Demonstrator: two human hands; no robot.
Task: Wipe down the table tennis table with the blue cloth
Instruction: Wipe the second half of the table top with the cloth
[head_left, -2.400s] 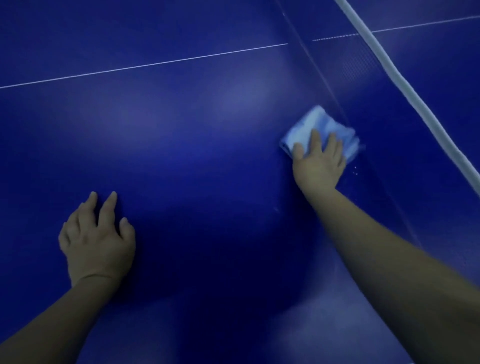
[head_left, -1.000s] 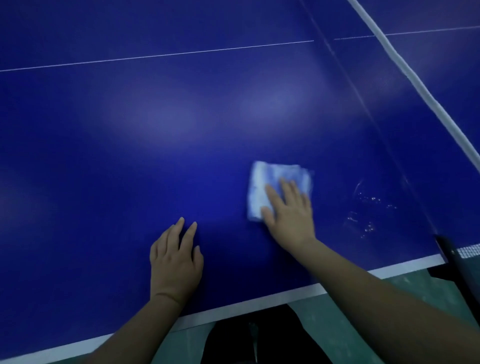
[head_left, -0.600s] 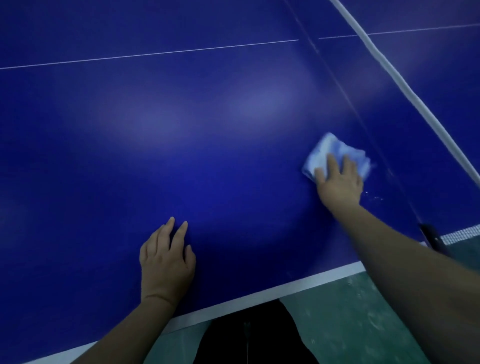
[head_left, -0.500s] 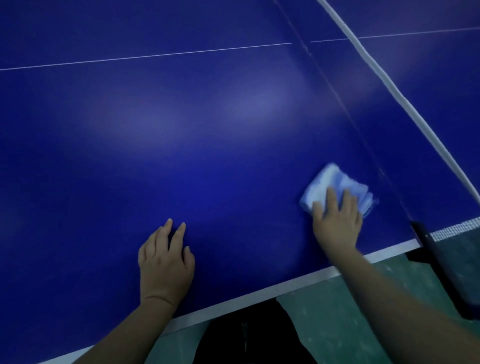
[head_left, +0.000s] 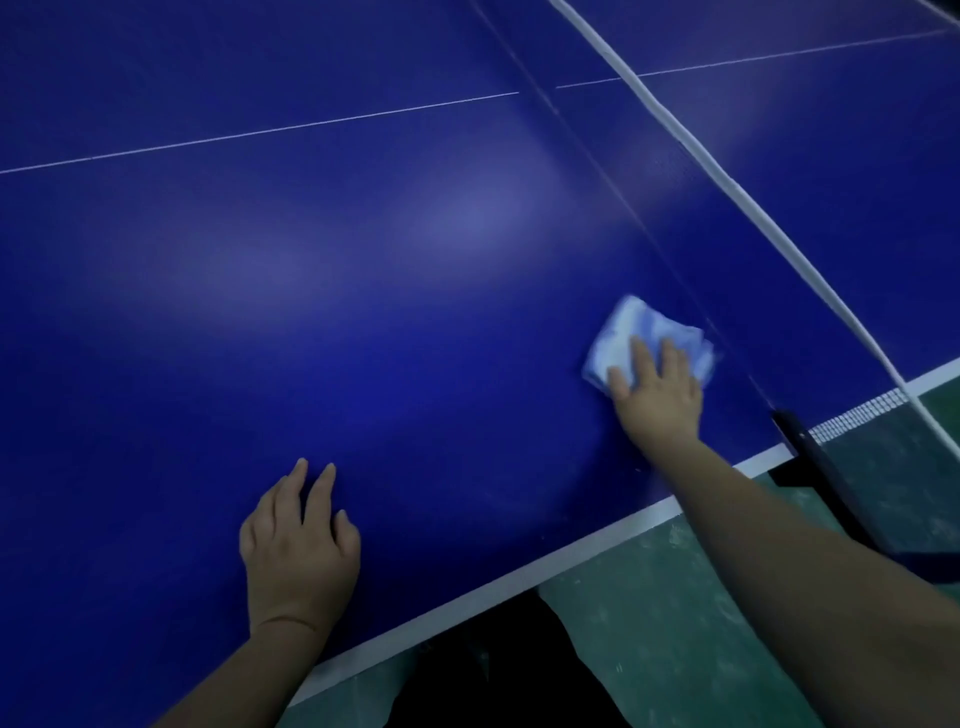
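Note:
The dark blue table tennis table (head_left: 363, 312) fills most of the view. A folded light blue cloth (head_left: 636, 332) lies on it at the right, close to the foot of the net. My right hand (head_left: 657, 392) presses flat on the cloth's near half with straight fingers. My left hand (head_left: 298, 545) rests palm down on the bare table near the front edge, fingers spread and holding nothing.
The net's white top band (head_left: 727, 182) runs diagonally along the right. A black net post clamp (head_left: 810, 457) sticks out at the table's side. The white edge stripe (head_left: 519, 577) borders the near side, with green floor (head_left: 675, 623) below.
My right hand swept the cloth from mid-table out to the right beside the net, then slid it along there. My left hand stayed planted on the table.

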